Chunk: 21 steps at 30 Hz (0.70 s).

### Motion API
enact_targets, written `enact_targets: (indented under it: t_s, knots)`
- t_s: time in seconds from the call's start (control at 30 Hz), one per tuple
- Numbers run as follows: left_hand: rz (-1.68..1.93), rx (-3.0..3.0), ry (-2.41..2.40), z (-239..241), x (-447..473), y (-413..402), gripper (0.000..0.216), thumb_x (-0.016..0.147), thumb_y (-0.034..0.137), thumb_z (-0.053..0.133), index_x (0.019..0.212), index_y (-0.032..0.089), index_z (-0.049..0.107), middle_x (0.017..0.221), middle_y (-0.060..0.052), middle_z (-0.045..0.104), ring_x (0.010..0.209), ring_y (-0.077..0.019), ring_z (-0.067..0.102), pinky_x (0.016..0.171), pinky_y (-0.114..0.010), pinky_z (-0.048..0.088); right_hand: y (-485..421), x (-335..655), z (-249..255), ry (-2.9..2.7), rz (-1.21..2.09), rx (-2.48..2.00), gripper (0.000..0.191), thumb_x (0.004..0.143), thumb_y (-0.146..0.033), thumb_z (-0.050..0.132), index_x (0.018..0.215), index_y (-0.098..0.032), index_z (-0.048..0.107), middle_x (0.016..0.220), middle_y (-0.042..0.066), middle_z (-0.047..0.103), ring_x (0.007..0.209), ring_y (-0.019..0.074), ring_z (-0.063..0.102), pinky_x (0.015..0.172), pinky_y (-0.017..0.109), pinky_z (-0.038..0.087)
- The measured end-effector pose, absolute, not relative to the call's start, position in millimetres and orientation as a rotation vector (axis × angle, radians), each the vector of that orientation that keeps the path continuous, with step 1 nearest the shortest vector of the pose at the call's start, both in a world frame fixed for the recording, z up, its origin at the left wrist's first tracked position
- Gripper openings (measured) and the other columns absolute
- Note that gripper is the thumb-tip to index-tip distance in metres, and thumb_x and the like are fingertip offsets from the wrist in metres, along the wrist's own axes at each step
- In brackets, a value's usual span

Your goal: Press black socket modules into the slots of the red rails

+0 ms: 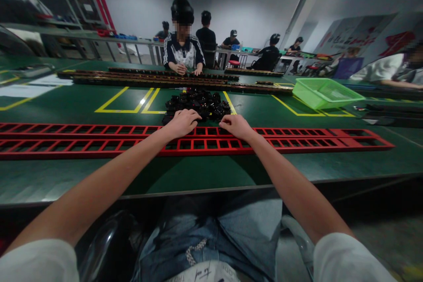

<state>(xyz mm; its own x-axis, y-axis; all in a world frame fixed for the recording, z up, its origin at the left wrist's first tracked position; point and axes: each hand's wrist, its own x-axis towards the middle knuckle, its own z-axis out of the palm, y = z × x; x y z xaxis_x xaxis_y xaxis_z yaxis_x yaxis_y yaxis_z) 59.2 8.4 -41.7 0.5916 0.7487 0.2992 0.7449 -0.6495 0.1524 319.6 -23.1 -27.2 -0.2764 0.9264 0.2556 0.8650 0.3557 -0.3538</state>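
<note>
A heap of small black parts (201, 102) lies on the green table, just beyond a long red slotted frame (211, 138). My left hand (185, 122) rests at the heap's near left edge. Its fingers are loosely bent and a little apart, pointing right, and I see nothing held in them. Over the frame's far rail, at the near right of the heap, is my right hand (237, 126). Its fingers are curled together; whatever they hold, if anything, is hidden. Two rows of rectangular openings run along the red frame.
Long dark strips (152, 78) lie across the table behind the heap. A green plastic basket (325, 91) stands at the right. Yellow tape lines (115, 111) mark the tabletop. Across the table a person (183, 48) works with both hands; another person sits at the far right.
</note>
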Motion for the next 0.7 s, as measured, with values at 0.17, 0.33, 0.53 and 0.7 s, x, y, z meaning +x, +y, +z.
enact_targets:
  t_s: [0.17,0.33,0.53,0.7]
  knots:
    - [0.450,2.827,1.373,-39,57,6,0.039,0.101,0.042,0.039,0.115,0.024,0.071,0.140,-0.009,0.057,0.122,-0.0309,0.057,0.117,-0.068,0.019,-24,319,-27,-2.194,0.214,-1.557,0.016,0.093,-0.030,0.062,0.090,-0.020,0.074,0.083,0.004,0.072,0.074,0.0153,0.060,0.068,0.028,0.040]
    - [0.421,2.849,1.350,-39,58,4,0.038,0.101,0.034,0.037,0.116,0.020,0.069,0.145,-0.012,0.052,0.128,-0.0307,0.053,0.116,-0.065,0.026,-22,320,-29,-2.188,0.232,-1.543,0.017,0.092,-0.030,0.062,0.090,-0.019,0.074,0.083,0.004,0.072,0.074,0.0155,0.061,0.069,0.028,0.041]
    - [0.770,2.823,1.237,-34,60,0,0.037,0.090,0.021,0.050,0.127,0.021,0.058,0.148,-0.012,0.046,0.130,-0.0302,0.050,0.107,-0.050,0.044,-23,321,-28,-2.192,0.252,-1.526,0.017,0.092,-0.029,0.061,0.091,-0.019,0.075,0.083,0.004,0.072,0.074,0.0154,0.061,0.070,0.028,0.041]
    - [0.910,2.847,1.032,-30,63,-6,0.033,0.088,0.019,0.055,0.121,0.021,0.057,0.131,-0.011,0.054,0.123,-0.0267,0.052,0.107,-0.044,0.045,-23,321,-28,-2.185,0.244,-1.521,0.017,0.092,-0.029,0.061,0.090,-0.019,0.075,0.079,0.004,0.070,0.073,0.0159,0.060,0.068,0.029,0.041]
